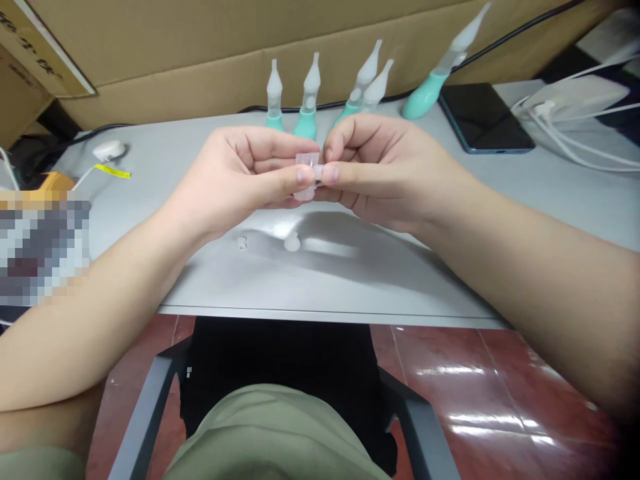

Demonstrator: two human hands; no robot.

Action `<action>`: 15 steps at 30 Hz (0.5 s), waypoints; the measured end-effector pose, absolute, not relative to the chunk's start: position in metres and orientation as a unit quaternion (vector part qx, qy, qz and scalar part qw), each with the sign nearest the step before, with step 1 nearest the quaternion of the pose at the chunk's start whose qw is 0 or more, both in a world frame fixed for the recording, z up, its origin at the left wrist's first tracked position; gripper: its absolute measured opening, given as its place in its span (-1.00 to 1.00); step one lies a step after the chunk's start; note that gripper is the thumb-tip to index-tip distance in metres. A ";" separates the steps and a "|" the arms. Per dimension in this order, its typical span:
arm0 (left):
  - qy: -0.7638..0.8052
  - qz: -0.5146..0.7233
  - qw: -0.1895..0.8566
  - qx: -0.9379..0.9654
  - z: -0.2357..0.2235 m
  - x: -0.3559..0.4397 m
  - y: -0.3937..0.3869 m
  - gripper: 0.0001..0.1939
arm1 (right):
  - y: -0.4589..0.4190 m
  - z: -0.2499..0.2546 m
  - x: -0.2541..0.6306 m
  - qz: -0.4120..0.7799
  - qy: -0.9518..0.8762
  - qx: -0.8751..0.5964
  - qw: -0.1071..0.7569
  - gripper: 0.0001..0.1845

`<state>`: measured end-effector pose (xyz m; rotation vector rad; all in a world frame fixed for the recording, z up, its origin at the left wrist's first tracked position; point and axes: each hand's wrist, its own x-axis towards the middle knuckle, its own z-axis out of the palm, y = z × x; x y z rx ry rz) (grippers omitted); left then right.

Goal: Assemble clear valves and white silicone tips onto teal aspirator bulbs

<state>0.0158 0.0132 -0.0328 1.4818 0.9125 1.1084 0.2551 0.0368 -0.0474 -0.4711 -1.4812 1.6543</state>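
My left hand [235,170] pinches a short clear plastic tube [305,159] between thumb and fingers, above the grey table. From the other side, my right hand [387,167] grips a small whitish translucent piece [319,173] that meets the tube's side. Whether that piece sits in the tube or only touches it, I cannot tell. Below the hands lie a tiny white plug-like part [243,243] and a white rounded piece with a small tab [293,242]. Behind the hands are several nasal aspirators with mint-green bulbs and white tips, including one [311,83] partly hidden by my fingers.
Another aspirator [425,93] leans at the back right beside a dark phone [485,119]. White cables [565,137] and a charger lie farther right. A cardboard wall [200,53] closes off the back. At the left is a white plug-like item [109,150] near a yellow-tagged cable.
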 end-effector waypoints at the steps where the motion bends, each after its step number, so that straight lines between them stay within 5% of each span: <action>1: 0.376 0.465 0.515 0.615 -0.034 0.016 0.013 -0.71 | 0.036 -0.047 0.255 0.654 -0.597 -0.189 0.424 -0.29; 15: 0.318 0.472 0.496 0.656 -0.039 0.009 0.017 -0.58 | 0.037 -0.047 0.256 0.656 -0.594 -0.180 0.430 -0.33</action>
